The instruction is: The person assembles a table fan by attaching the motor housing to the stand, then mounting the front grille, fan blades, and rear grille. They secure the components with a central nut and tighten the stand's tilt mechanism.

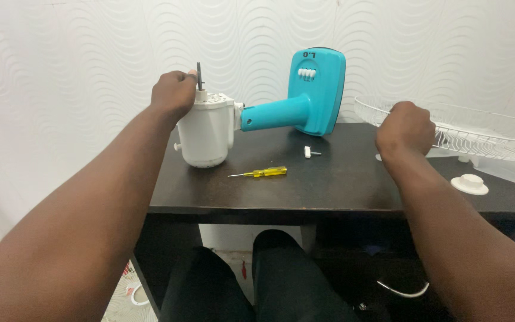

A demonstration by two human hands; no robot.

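Note:
A white fan motor housing [205, 136] stands on the dark table [305, 191], its metal shaft [198, 76] pointing up. A turquoise neck and base [305, 98] stick out from its right side and rest against the wall. My left hand [174, 94] grips the top of the motor housing beside the shaft. My right hand [405, 130] is closed on the rim of a white wire fan guard [478, 128] lying at the table's right. A yellow-handled screwdriver [262, 173] lies in front of the motor.
A small white screw piece [311, 152] lies near the middle of the table. A round white cap [469, 183] sits at the right, under the guard's edge. My dark-trousered legs [257, 280] are under the table's front edge. A patterned white wall stands behind.

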